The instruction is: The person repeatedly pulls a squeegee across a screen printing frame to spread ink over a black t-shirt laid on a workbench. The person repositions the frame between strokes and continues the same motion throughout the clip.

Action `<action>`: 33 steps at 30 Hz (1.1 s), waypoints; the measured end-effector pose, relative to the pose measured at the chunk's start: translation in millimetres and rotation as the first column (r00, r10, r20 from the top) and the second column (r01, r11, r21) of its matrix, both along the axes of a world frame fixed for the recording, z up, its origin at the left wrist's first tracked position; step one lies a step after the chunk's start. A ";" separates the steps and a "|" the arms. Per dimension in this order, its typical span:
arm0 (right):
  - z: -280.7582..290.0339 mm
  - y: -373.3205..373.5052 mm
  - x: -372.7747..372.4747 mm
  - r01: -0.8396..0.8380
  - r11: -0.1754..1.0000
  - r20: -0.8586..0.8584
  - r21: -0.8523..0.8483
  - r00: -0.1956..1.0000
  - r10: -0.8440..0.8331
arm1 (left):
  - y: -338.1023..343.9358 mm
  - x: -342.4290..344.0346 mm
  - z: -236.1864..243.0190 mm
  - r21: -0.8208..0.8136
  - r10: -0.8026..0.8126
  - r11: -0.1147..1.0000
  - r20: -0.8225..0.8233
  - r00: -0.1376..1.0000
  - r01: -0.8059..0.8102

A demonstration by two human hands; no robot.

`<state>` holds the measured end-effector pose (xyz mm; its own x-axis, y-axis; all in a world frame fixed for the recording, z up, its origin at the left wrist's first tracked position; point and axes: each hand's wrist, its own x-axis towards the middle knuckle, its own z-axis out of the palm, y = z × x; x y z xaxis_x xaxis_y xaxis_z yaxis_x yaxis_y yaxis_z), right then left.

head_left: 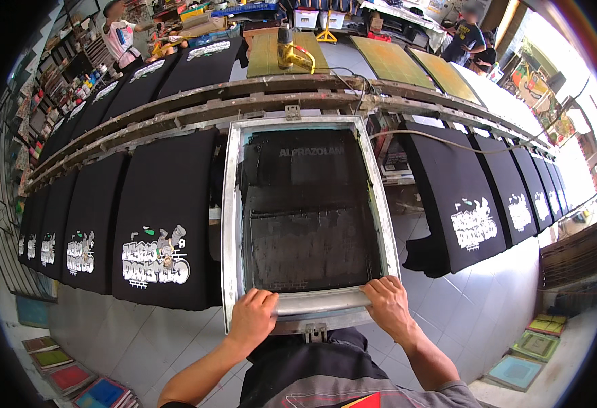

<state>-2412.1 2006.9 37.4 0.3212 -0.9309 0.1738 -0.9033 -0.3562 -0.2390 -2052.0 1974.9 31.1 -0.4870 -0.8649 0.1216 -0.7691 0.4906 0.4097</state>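
Note:
A screen printing frame (pixel 232 204) with a pale metal rim lies in front of me over the row of boards. Dark ink covers much of its mesh (pixel 305 183), with a faint design showing in the nearer half. Across its near end lies a metal-handled squeegee (pixel 320 302). My left hand (pixel 252 316) is closed on the squeegee's left end, fingers curled over the top. On its right end my right hand (pixel 388 306) is closed the same way. The squeegee's blade is hidden.
Black printed shirts lie on boards to the left (pixel 166 197) and right (pixel 448 197). Behind the screen runs a long metal rail (pixel 196 112), with a yellow heat gun (pixel 288 54) beyond it. Colored screens (pixel 104 393) rest on the floor. Two people (pixel 118 34) (pixel 466 37) stand farther back.

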 end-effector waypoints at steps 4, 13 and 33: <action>6.9 -65.2 2.0 0.078 0.992 0.083 -0.097 0.994 -0.070 | -71.1 3.1 1.7 -0.035 -0.012 0.999 -0.029 1.000 0.011; -14.8 -235.5 8.5 0.103 0.968 0.062 -0.228 0.994 -0.091 | -248.9 -4.6 -30.4 -0.230 0.009 0.973 -0.125 0.992 -0.037; -56.3 43.1 6.9 0.121 0.966 0.124 -0.228 0.988 -0.095 | 29.6 2.0 -45.8 -0.214 0.023 0.975 -0.180 0.983 -0.062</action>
<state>-2405.1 2050.0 -18.9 0.1873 -0.8880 0.4199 -0.9121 -0.3159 -0.2612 -2050.0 2004.5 -14.7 -0.4042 -0.8276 0.3895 -0.7171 0.5511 0.4267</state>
